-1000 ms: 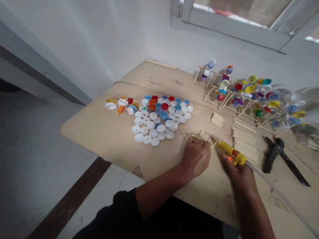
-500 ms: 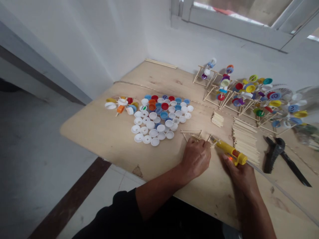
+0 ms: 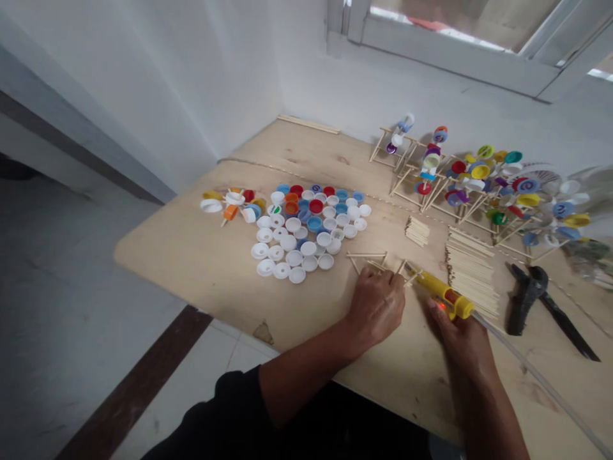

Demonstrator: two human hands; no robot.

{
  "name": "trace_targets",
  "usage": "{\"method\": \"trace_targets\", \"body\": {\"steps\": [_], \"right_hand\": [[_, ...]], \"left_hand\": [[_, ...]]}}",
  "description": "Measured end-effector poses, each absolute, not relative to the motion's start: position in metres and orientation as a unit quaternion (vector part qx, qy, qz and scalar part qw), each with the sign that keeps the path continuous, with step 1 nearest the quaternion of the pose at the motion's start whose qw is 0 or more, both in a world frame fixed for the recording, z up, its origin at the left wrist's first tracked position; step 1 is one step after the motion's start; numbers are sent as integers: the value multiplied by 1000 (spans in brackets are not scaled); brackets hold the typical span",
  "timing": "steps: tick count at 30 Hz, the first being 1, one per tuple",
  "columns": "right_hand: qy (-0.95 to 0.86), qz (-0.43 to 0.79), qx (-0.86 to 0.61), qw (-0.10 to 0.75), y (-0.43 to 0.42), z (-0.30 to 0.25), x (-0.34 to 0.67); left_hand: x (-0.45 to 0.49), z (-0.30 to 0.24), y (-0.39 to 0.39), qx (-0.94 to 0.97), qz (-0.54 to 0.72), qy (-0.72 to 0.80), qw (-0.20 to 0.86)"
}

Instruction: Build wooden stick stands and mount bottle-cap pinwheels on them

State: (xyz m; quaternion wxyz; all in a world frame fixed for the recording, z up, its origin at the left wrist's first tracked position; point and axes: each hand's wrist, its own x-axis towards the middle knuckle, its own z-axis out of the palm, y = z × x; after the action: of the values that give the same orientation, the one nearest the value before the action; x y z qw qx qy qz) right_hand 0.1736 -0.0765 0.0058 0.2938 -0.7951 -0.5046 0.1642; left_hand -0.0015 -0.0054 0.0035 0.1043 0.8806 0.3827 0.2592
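Observation:
My left hand (image 3: 376,303) is closed on a small frame of thin wooden sticks (image 3: 368,255) lying on the table; the fingers hide part of it. In my right hand (image 3: 464,342) is a yellow hot glue gun (image 3: 443,292) with a red light glowing near its handle. The gun's nozzle points left and meets the right end of the stick frame, close to my left fingertips. Whether glue is coming out is too small to tell.
Left of the frame lie many bottle caps (image 3: 309,248), and a cap wheel (image 3: 230,211). Cut sticks (image 3: 472,268) lie beyond the gun. Black pliers-like tool (image 3: 529,300) rests at right. Finished-looking stick stands with coloured caps (image 3: 479,169) line the wall. A cord (image 3: 541,377) trails right.
Both hands, the stick frame and the glue gun stay almost in place. The view has shifted very slightly.

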Motion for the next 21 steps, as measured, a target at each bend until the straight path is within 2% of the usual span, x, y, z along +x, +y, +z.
{"method": "trace_targets", "body": {"steps": [21], "right_hand": [[-519,138,-790,296,-74,7,171]], "left_hand": [[0,6,-6,880,245,391,111]]}}
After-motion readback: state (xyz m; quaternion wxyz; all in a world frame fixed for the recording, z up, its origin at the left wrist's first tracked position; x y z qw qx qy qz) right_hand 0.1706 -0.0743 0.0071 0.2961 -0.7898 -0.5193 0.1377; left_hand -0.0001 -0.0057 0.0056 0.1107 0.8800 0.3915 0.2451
